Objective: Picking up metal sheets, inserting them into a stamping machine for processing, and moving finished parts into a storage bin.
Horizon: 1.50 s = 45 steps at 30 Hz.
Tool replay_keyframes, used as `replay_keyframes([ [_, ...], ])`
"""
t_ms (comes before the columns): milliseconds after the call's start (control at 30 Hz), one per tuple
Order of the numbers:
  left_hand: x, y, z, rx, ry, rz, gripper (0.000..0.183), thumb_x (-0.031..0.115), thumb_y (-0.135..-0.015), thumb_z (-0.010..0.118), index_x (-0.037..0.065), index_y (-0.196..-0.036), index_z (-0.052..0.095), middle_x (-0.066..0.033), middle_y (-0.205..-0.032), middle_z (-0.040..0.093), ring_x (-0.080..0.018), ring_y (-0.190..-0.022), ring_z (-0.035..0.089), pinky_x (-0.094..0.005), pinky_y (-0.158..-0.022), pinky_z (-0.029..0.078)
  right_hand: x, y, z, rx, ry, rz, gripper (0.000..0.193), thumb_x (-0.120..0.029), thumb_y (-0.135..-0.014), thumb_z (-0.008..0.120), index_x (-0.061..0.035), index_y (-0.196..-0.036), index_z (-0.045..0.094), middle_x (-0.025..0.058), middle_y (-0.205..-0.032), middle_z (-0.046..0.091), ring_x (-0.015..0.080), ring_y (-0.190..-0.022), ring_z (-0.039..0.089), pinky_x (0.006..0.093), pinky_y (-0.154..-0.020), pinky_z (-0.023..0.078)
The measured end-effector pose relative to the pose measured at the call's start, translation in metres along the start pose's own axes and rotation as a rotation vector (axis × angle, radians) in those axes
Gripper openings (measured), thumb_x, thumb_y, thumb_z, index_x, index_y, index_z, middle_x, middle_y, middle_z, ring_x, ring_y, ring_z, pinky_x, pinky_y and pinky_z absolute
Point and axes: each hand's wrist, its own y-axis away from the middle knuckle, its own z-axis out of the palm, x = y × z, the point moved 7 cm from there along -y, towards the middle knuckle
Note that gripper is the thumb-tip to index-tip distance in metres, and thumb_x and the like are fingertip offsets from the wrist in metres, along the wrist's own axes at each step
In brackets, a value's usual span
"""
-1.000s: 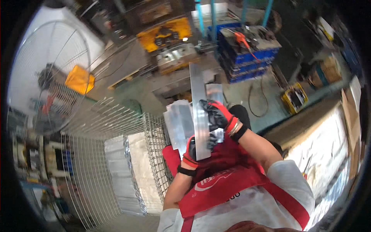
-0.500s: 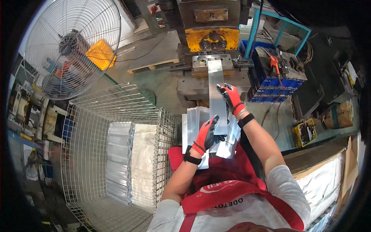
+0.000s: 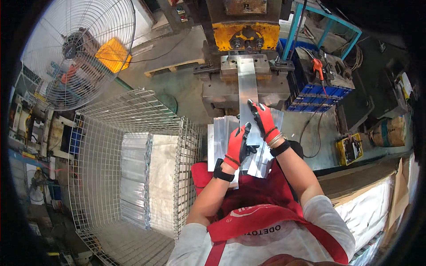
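Observation:
A long flat metal strip [image 3: 247,91] stretches away from me, its far end lying on the steel die block [image 3: 228,65] of a press. My right hand [image 3: 263,119], in a red and black glove, is closed on the strip's right edge around mid-length. Closer to me, my left hand [image 3: 238,144], gloved alike, grips the left edge near the strip's near end. Its fingers are partly hidden. Beneath the hands, several similar metal strips [image 3: 220,138] lie loosely piled and fanned out above my red apron [image 3: 248,195].
The press [image 3: 246,36] with its yellow front stands straight ahead. At left are a wire cage [image 3: 95,177] holding stacked metal strips and a large fan [image 3: 73,48]. Blue crates [image 3: 313,98] with a red air gun [image 3: 317,67] stand right, beyond a small yellow bin [image 3: 349,150].
My right hand has shifted nearer to me along the strip, and the hands are closer together. The strip still reaches onto the die block. The whole view has tilted slightly.

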Motion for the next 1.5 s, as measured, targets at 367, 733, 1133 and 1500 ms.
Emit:
replay_keyframes([
  [367,-0.008,0.007,0.001,0.021,-0.012,-0.070,0.021,0.030,-0.085,0.050,0.009,-0.080,0.053,0.0003,-0.068,0.053,-0.0097,-0.051,0.053,-0.0244,-0.042,0.046,0.015,-0.002,-0.005,0.007,0.023,-0.018,0.025,-0.029,-0.081,0.055,-0.0090,-0.067,0.049,-0.0047,-0.055,0.041,0.0046,-0.048,0.037,0.0218,-0.043,0.030],
  [733,-0.039,-0.032,-0.042,0.100,-0.246,0.073,0.019,0.026,-0.085,0.050,0.008,-0.081,0.054,0.0042,-0.067,0.046,-0.0068,-0.055,0.047,-0.0231,-0.045,0.041,0.017,-0.015,-0.010,-0.007,0.128,-0.111,0.033,-0.031,-0.078,0.059,-0.0103,-0.058,0.044,-0.0065,-0.054,0.036,0.0037,-0.049,0.032,0.0228,-0.043,0.026],
  [1133,-0.024,-0.032,-0.041,0.107,-0.322,0.090,0.021,0.029,-0.082,0.054,0.010,-0.073,0.054,0.0059,-0.062,0.040,-0.0049,-0.053,0.042,-0.0222,-0.043,0.035,0.021,-0.018,-0.004,-0.029,0.004,0.028,0.034,-0.031,-0.077,0.060,-0.0085,-0.055,0.046,-0.0070,-0.054,0.037,0.0041,-0.052,0.031,0.0246,-0.044,0.025],
  [1500,-0.014,-0.015,-0.010,0.044,-0.150,0.005,0.017,0.025,-0.083,0.052,0.009,-0.078,0.055,0.0027,-0.067,0.049,-0.0076,-0.055,0.050,-0.0228,-0.045,0.042,0.042,-0.023,-0.015,-0.066,-0.018,0.104,0.018,-0.024,-0.080,0.057,-0.0079,-0.076,0.061,-0.0098,-0.068,0.047,0.0008,-0.060,0.038,0.0203,-0.051,0.031],
])
